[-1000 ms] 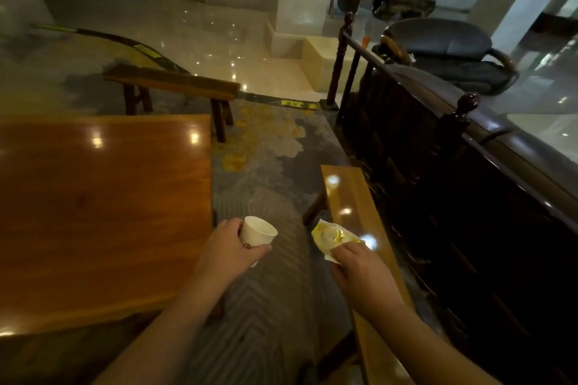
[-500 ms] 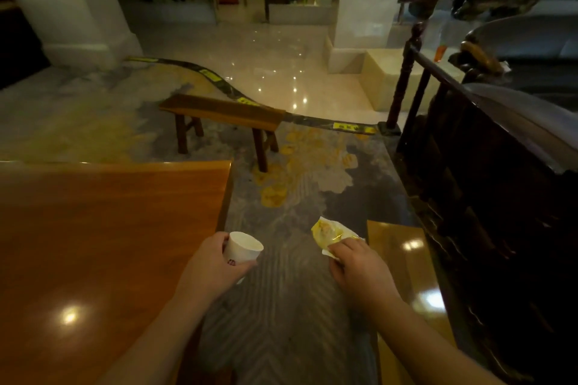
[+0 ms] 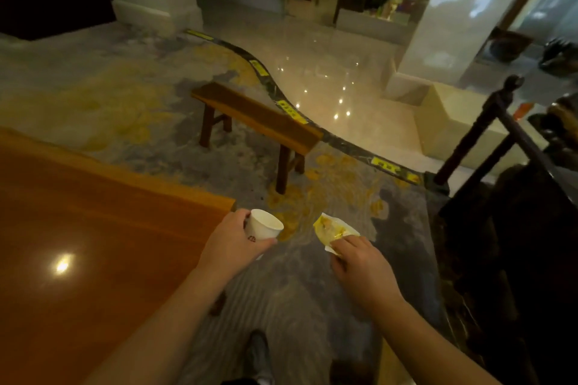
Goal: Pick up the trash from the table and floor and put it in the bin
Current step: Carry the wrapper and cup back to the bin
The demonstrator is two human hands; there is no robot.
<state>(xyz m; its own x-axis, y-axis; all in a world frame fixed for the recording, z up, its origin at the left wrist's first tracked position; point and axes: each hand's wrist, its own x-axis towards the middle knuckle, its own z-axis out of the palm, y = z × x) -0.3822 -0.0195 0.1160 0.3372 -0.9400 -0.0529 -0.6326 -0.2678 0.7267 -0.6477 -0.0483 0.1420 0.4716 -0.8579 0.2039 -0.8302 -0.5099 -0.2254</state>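
Observation:
My left hand [image 3: 233,245] grips a white paper cup [image 3: 264,225], tilted with its open mouth facing up and right, just past the corner of the wooden table [image 3: 93,244]. A crumpled yellow and white wrapper [image 3: 333,230] is pinched in the fingers of my right hand [image 3: 359,266], a little to the right of the cup. Both hands hover over the grey and yellow carpet [image 3: 297,291]. No bin is in view.
A low wooden bench [image 3: 256,117] stands on the carpet ahead. A dark wooden railing [image 3: 506,141] and dark furniture line the right side. Beyond a black and yellow floor strip [image 3: 291,111] lies shiny tile with white pillars [image 3: 438,25]. My shoe [image 3: 258,353] shows below.
The view has swung left and forward: the far bench now lies ahead and the near bench on the right has left the view. Both hands keep hold of the cup and the wrapper.

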